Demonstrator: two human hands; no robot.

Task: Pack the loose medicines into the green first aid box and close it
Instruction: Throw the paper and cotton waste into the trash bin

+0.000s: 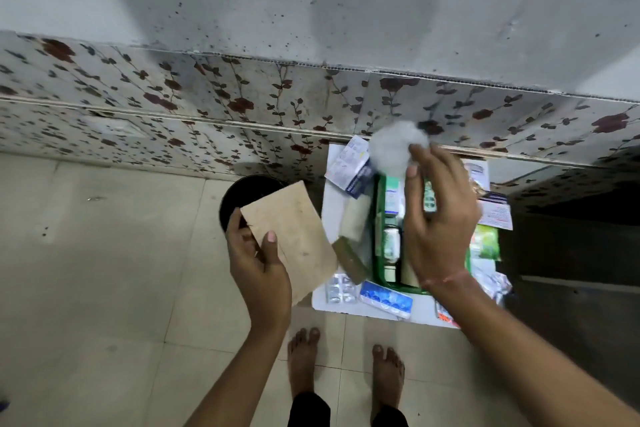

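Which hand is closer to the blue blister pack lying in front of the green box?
Right. The right hand hangs over the green box just beyond the blue blister pack; the left hand holds a brown envelope off to its left.

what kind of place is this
Probably a room in a home: a person stands barefoot on a tiled floor, beside a wall skirted with flowered tiles, medicines spread around a green first aid box.
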